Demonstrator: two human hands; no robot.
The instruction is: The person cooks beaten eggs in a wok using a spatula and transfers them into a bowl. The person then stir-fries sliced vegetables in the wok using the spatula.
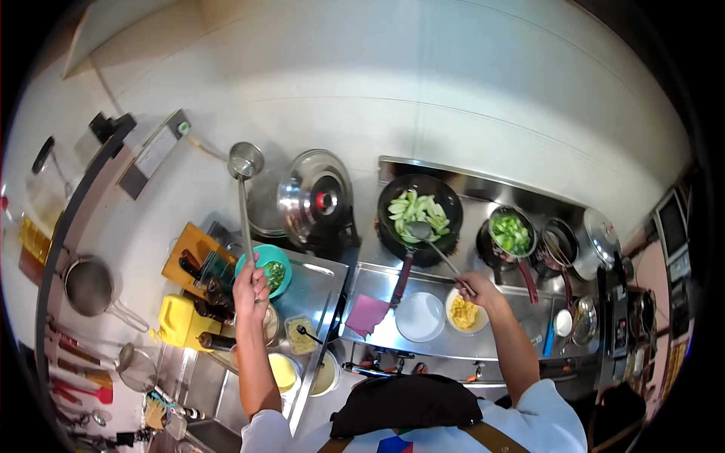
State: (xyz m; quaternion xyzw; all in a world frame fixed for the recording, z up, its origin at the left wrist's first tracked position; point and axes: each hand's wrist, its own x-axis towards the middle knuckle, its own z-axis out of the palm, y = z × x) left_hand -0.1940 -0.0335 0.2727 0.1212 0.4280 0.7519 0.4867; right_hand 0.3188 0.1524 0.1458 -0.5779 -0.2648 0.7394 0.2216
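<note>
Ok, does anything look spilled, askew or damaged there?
No spill or damage stands out. The purple cloth looks slightly untidy, lying askew beside the wok handle.

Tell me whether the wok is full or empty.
Neither: the wok is partly filled. Green slices lie across its middle, leaving dark sides bare, and the ladle in the right hand reaches in.

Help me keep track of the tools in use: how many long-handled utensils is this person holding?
2. A ladle is in the left hand; a second utensil is in the right hand, its head among green slices in the large pan. Both heads show.
</note>
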